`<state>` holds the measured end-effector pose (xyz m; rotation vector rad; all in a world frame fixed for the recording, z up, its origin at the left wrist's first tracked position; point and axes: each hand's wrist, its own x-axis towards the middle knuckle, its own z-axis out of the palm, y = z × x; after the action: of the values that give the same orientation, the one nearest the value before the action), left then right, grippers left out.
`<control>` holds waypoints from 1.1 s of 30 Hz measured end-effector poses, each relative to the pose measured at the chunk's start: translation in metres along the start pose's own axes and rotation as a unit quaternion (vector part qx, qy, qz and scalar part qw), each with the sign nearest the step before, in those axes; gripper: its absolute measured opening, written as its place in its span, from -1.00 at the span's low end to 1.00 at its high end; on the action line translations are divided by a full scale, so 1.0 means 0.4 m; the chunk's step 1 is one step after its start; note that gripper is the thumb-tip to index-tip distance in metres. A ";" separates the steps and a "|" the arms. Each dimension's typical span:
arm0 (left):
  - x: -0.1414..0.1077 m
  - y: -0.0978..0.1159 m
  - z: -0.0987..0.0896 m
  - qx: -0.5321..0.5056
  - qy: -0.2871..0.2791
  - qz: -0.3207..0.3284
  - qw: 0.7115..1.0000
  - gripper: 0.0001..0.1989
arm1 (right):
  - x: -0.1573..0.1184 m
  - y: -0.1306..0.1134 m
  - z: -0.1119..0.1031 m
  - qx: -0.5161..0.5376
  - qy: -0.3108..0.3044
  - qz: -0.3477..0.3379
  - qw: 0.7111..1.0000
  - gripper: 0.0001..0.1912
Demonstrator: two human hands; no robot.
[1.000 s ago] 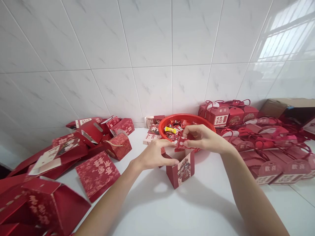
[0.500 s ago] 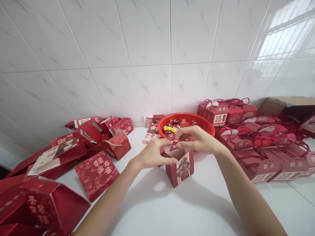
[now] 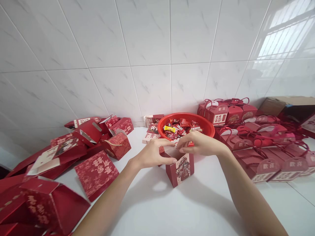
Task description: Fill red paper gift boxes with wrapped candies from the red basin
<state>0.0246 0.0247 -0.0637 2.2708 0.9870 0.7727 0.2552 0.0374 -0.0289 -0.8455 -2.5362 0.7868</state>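
A small red paper gift box [image 3: 180,168] with a printed picture on its front stands open at the top on the white surface. My left hand [image 3: 154,152] is closed on its left side, thumb on the near rim and fingers behind. Over the mouth of the box is my right hand [image 3: 197,144], its fingers curled together and dipping toward the opening. Whatever may be between those fingertips is hidden. Just behind stands a red plastic basket [image 3: 210,127] of wrapped candies [image 3: 179,127], one wrapper yellow.
Unfilled-looking red boxes, some folded open, lie heaped at left, with a flat box [image 3: 97,175] nearest. Several closed red boxes with cord handles [image 3: 263,165] stand in rows at right. A cardboard carton [image 3: 275,105] sits behind them. The tiled wall [image 3: 150,88] bounds the back.
My right hand has lowered toward the box opening, and the red wrapped piece it pinched is out of sight. My left hand and the box have stayed in place.
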 end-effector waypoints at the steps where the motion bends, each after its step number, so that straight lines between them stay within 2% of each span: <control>1: 0.000 -0.002 0.000 0.002 0.001 0.002 1.000 -0.54 | -0.002 0.001 -0.002 -0.003 0.013 -0.004 1.000 -0.84; 5: -0.001 -0.010 0.003 0.012 0.019 0.009 1.000 -0.61 | -0.018 0.003 -0.022 0.001 0.057 0.006 0.998 -0.78; 10: -0.002 -0.005 0.009 0.021 0.028 0.045 0.998 -0.70 | -0.040 0.015 -0.044 -0.025 0.066 0.058 0.996 -0.70; 13: -0.003 0.000 0.013 0.039 0.037 0.050 0.997 -0.63 | -0.044 0.036 -0.042 -0.079 0.043 0.104 0.990 -0.63; 16: -0.003 -0.004 0.020 0.053 0.055 0.057 0.995 -0.52 | -0.043 0.051 -0.035 -0.090 0.009 0.119 0.989 -0.58; 21: 0.003 -0.022 0.033 0.117 0.095 0.138 0.979 -0.71 | -0.035 0.036 -0.030 -0.092 -0.032 0.118 0.988 -0.58; 24: 0.004 -0.025 0.035 0.130 0.085 0.168 0.974 -0.73 | -0.028 0.026 -0.025 -0.089 -0.060 0.120 0.987 -0.52; 27: 0.001 -0.021 0.031 0.116 0.068 0.151 0.979 -0.79 | -0.019 0.029 -0.015 -0.075 -0.069 0.118 0.988 -0.47; 33: -0.001 -0.023 0.025 0.063 0.045 0.114 0.990 -0.86 | -0.004 0.036 0.009 -0.077 -0.065 0.089 0.991 -0.60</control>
<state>0.0270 0.0275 -0.0767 2.5080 0.8468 0.9402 0.2610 0.0448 -0.0406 -1.1170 -2.6910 0.7261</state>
